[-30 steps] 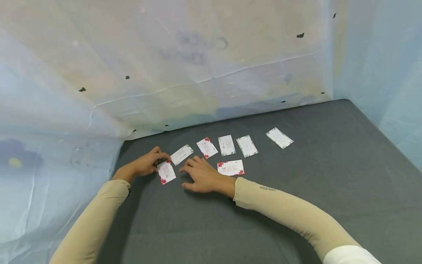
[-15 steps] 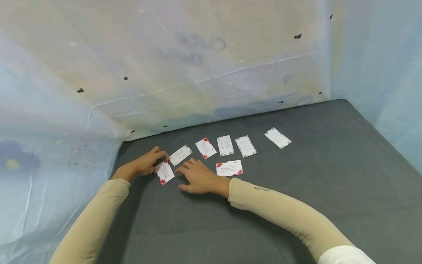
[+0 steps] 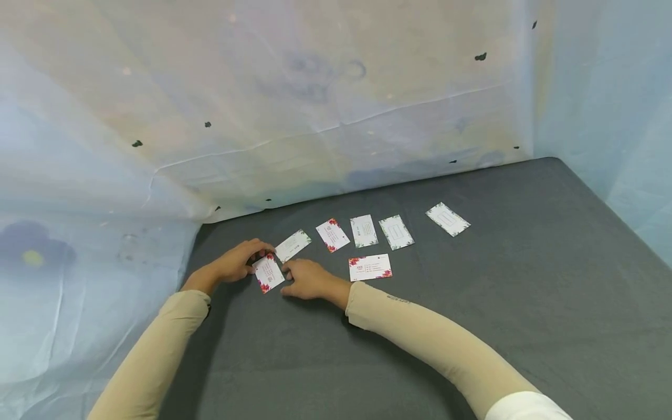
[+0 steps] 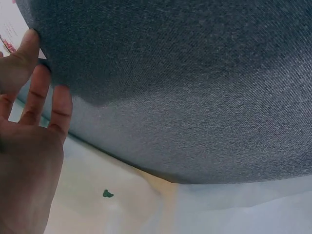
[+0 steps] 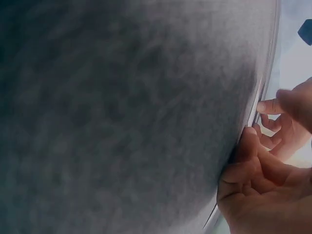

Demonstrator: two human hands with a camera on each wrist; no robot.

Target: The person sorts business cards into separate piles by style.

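Left hand point(image 3: 238, 263) lies at the left end of the grey cloth point(image 3: 472, 326), fingers loosely bent, tips against the left edge of a red-flowered card point(image 3: 268, 273). In the left wrist view the fingers point(image 4: 36, 95) look nearly straight and spread, with only a corner of the card in view point(image 4: 7, 41). I cannot tell whether the thumb has gone under the card's edge or only rests on it.

The card sits flat on the cloth between both hands, tilted, just in front of a green-edged card point(image 3: 293, 245).

Handling, as judged: thin card stock, very light, stiff enough to hold shape but easy to crease. Lying flat on cloth it offers no side to grasp. Best hold is likely a pinch on 1 short edge or corner after tipping it up or sliding it; the cloth's weave should slow sliding a little.

Right hand point(image 3: 307, 280) is just to the card's right, fingers curled in, tips meeting the card's right edge. The right wrist view shows its fingers point(image 5: 246, 163) bent against the cloth, with the other hand's fingertips close beyond. Neither hand has the card lifted.

Further right: a row of 3 more cards, starting with a red-flowered one point(image 3: 332, 235), 1 card lying crosswise point(image 3: 370, 267) near the right wrist, and 1 apart at the far right point(image 3: 447, 219).
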